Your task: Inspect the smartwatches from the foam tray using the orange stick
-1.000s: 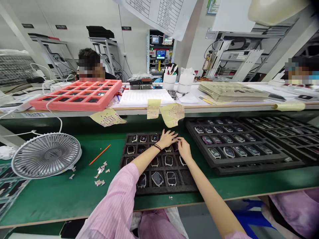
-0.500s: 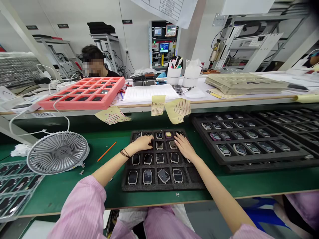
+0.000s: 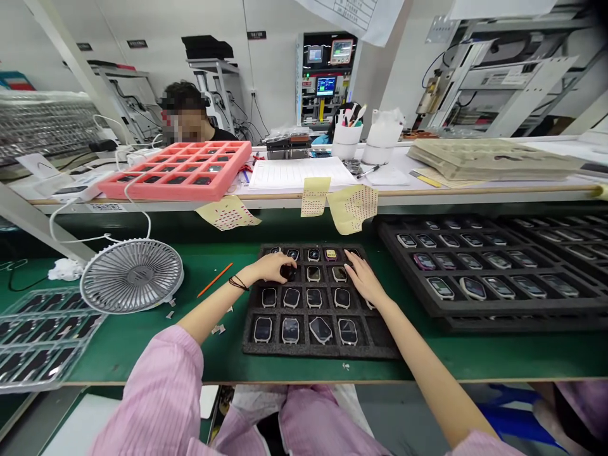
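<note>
A black foam tray (image 3: 327,349) lies in front of me, with smartwatches set face up in its square pockets. My left hand (image 3: 274,268) reaches over the tray's upper left, thumb and fingers curled around a dark-faced smartwatch (image 3: 287,272) in the second row. Part of that watch is covered by the fingers. On the right side, my right hand (image 3: 367,280) rests with fingers stretched out over the end column, near a watch (image 3: 352,253) in the top row. A purple-cased watch (image 3: 331,254) with a lit yellowish screen sits between the hands.
Stacked black trays of watches (image 3: 475,304) stand to the right. A grey fan (image 3: 132,276), an orange stick (image 3: 215,280) and a clear tray (image 3: 47,335) of dark parts lie left. On the shelf are a pink foam tray (image 3: 175,190) and a pen cup (image 3: 346,140). A person (image 3: 190,114) sits beyond.
The view has shifted, so the scene sits slightly further right. My left fingers have closed in around the dark smartwatch. My right hand stays at the tray's right column.
</note>
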`<state>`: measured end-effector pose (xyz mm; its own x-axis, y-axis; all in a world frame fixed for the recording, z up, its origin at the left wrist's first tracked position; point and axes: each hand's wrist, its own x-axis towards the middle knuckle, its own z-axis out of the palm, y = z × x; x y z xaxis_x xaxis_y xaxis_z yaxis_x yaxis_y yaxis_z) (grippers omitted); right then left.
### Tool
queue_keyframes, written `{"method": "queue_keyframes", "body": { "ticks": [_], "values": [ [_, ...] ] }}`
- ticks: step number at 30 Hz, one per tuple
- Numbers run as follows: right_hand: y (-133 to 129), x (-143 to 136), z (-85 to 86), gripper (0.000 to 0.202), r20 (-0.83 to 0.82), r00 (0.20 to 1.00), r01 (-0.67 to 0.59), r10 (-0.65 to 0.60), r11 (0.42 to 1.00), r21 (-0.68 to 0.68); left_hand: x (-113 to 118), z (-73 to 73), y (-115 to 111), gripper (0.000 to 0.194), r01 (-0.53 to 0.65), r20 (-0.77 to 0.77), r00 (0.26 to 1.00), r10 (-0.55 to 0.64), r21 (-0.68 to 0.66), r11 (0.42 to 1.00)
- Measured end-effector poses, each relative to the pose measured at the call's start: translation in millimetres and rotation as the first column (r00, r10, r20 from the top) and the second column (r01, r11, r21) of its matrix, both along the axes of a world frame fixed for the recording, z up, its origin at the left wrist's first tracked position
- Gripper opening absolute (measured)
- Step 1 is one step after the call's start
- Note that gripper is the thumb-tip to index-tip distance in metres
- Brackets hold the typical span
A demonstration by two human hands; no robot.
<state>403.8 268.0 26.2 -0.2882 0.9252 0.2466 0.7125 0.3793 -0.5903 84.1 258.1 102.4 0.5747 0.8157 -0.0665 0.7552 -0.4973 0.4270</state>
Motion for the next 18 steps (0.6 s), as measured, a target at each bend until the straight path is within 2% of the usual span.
{"method": "queue_keyframes", "body": {
  "ticks": [5,8,12,15,18],
  "values": [
    [1.1,0.0,-1.6,0.059,-0.003,1.000,-0.017,0.017,1.000,0.025,-30.6,16.7,-12.3,0.050,-0.060,0.077,0.995,0.056,0.050,0.997],
    [1.9,0.2,-4.4,0.060,-0.017,1.000,-0.023,0.024,0.998,0.052,-48.2,22.3,-20.0,0.048,-0.090,0.025,0.996,0.089,0.054,0.994],
    [2.4,1.0,-6.4,0.058,-0.058,0.998,-0.013,0.018,0.996,0.093,-50.6,12.3,-25.7,0.046,-0.120,-0.103,0.987,0.125,0.048,0.992],
    [1.8,1.9,-4.3,0.058,-0.078,0.997,-0.011,0.018,0.996,0.086,-43.0,0.5,-24.5,0.042,-0.157,-0.133,0.977,0.166,0.080,0.984],
    [0.9,2.5,-1.4,0.058,-0.083,0.996,-0.018,0.025,0.997,0.081,-39.2,-4.8,-22.6,0.040,-0.164,-0.129,0.976,0.178,0.112,0.980]
  ]
}}
